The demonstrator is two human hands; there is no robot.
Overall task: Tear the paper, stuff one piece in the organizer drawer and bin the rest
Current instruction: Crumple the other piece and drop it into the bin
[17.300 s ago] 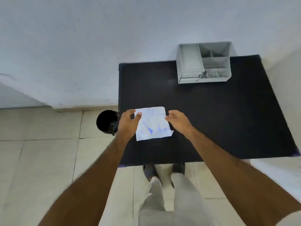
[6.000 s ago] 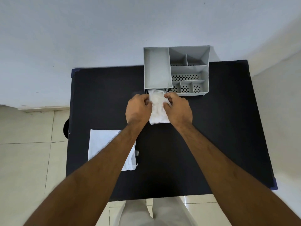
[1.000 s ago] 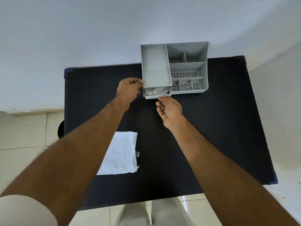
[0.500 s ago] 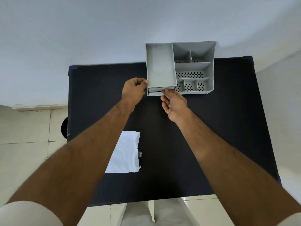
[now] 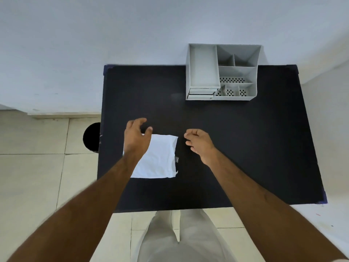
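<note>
A torn white paper piece (image 5: 159,159) lies flat on the black table (image 5: 236,148), left of centre. My left hand (image 5: 137,138) hovers over its far left corner, fingers spread, holding nothing. Just right of the paper, my right hand (image 5: 199,143) has loosely curled fingers and is empty. The grey organizer (image 5: 221,72) stands at the table's far edge; its drawer (image 5: 201,94) at the front left looks pushed in. The piece put inside is hidden.
A black round bin (image 5: 92,138) stands on the tiled floor, half hidden by the table's left edge. A white wall runs behind the table. My legs are below the near edge.
The drawer has been pushed in. Both hands have left the organizer and drawn back toward me, to the paper piece on the table. The camera view has shifted.
</note>
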